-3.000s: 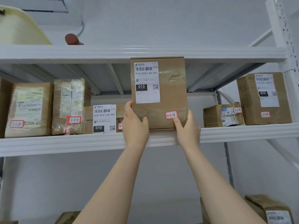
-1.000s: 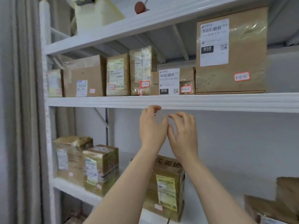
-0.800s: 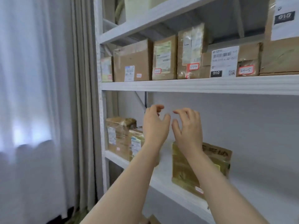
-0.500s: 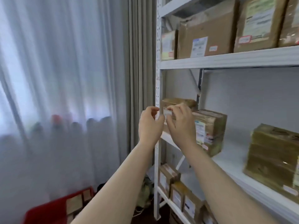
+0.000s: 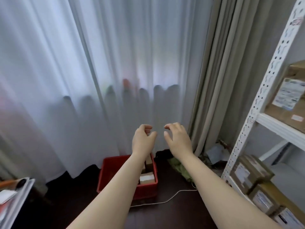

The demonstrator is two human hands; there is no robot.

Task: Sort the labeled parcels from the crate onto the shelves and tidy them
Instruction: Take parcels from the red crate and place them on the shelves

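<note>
A red crate [image 5: 113, 176] stands on the dark floor below the curtain, partly hidden by my left forearm. A brown parcel with a white label [image 5: 147, 178] shows in its right end, with another parcel [image 5: 149, 161] behind it. My left hand [image 5: 143, 140] and my right hand [image 5: 178, 139] are raised side by side above the crate, in front of the curtain. Their fingers are loosely curled and hold nothing. The white shelf rack [image 5: 257, 103] stands at the right with labeled parcels [image 5: 287, 100] on it.
More boxes [image 5: 250, 172] sit on the rack's lower shelves. A white cord [image 5: 166, 199] runs across the floor beside the crate. Green cloth [image 5: 181, 167] and clutter lie at the foot of the grey curtain [image 5: 219, 76]. A white table edge [image 5: 14, 194] is at the lower left.
The view has swung left from the shelves to the curtain and down to the crate. My hands let go of the big parcel on the shelf and have drawn apart a little.
</note>
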